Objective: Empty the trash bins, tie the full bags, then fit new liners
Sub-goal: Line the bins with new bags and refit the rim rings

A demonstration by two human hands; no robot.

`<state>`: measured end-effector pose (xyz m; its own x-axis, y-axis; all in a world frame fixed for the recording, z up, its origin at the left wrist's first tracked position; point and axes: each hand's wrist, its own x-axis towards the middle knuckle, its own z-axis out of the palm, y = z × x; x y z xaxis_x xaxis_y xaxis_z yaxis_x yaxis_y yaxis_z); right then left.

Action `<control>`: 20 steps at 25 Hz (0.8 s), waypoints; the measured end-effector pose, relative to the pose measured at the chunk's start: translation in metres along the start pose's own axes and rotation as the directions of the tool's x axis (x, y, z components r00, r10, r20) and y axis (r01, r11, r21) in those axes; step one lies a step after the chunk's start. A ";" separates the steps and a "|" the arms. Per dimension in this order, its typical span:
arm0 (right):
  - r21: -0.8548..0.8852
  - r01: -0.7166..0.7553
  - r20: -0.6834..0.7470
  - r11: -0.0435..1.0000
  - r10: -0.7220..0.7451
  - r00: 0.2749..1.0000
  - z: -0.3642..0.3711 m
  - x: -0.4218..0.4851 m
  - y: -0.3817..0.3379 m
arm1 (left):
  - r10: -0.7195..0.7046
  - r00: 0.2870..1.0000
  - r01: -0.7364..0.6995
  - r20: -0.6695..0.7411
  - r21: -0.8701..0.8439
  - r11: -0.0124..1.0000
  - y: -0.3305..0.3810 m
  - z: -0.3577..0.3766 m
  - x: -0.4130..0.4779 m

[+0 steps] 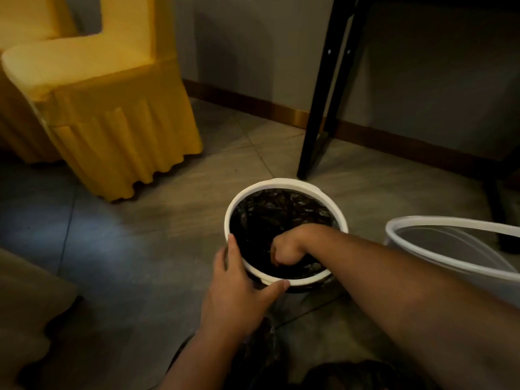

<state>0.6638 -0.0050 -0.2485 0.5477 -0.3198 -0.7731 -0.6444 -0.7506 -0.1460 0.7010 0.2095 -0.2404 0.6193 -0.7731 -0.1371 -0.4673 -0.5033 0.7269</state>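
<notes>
Head view. Showed a white round bin (284, 182) upright on the tiled floor (140, 235), just in front of a black table leg (323, 108) and near the middle of the view. Showed a black liner (281, 212) inside the bin, crumpled against the wall, with a little black film also outside just beneath the near rim.

Laid the left grip (239, 280) on the near-left rim from outside, fingers spread and fairly straight, pressing and clamped on nothing. Sank the right grip (284, 250) into the bin, curled like a fist among the liner's folds. Could not tell whether any film was pinched, with the fingertips hidden.

Judged the step as seating a fresh liner down into the bin.

Judged the liner thin, soft, glossy and almost weightless. Judged it prone to slip through fingers, to balloon with trapped air and to tear under a nail or a sharp tug. Judged it best taken at the mouth hem, bunched and turned over the rim, and pushed down with knuckles, not fingertips.

Judged the bin light, stiff plastic, apt to skid or tip on smooth tile. Judged it best steadied at the rim, as here.

Also showed a second bin (450, 249) with a white rim, tilted, at the right, apart from the first, and a yellow-covered chair (112, 108) at the upper left.
</notes>
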 end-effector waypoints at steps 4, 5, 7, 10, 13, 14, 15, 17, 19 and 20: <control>0.174 0.089 -0.299 0.981 -0.034 0.954 -0.002 -0.068 0.007 | 0.035 0.999 -0.031 -0.029 0.115 0.993 0.018 -0.004 -0.004; 0.166 0.103 -0.341 0.981 -0.041 0.939 0.004 -0.083 0.006 | 0.032 0.999 -0.029 -0.022 0.125 0.992 0.020 -0.005 -0.005; 0.121 0.116 -0.443 0.986 -0.051 0.895 0.020 -0.104 0.003 | 0.037 0.999 -0.035 -0.009 0.172 0.984 0.026 -0.008 -0.004; 0.121 0.150 -0.578 0.981 -0.053 0.814 0.052 -0.120 -0.003 | 0.032 0.996 -0.011 -0.085 0.234 0.972 0.047 -0.009 -0.016; 0.128 0.239 -0.635 0.962 -0.105 0.765 0.057 -0.145 -0.002 | 0.169 0.963 -0.099 -0.210 0.305 0.947 0.078 -0.009 -0.027; 0.169 0.245 -0.698 0.955 -0.060 0.714 0.048 -0.162 0.004 | 0.225 0.948 -0.174 -0.225 0.224 0.959 0.096 -0.009 -0.023; 0.213 0.218 -0.765 0.952 0.024 0.643 0.037 -0.181 0.011 | 0.254 0.943 -0.237 -0.213 0.102 0.966 0.119 -0.012 -0.017; 0.254 0.181 -0.856 0.950 0.134 0.499 0.005 -0.229 0.033 | 0.237 0.961 -0.260 -0.140 -0.180 0.949 0.183 -0.018 -0.008; 0.274 0.185 -0.901 0.944 0.184 0.394 -0.032 -0.291 0.072 | 0.253 0.951 -0.292 -0.175 -0.254 0.922 0.255 -0.021 0.001; 0.275 0.155 -0.917 0.949 0.211 0.337 -0.053 -0.323 0.102 | 0.310 0.932 -0.348 -0.189 -0.229 0.909 0.296 -0.017 0.006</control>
<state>0.4499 -0.0087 0.0192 0.5386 -0.7965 0.2747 -0.6734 -0.6029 -0.4278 0.5775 0.0624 -0.0150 0.5514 -0.8035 0.2244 -0.4962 -0.0997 0.8625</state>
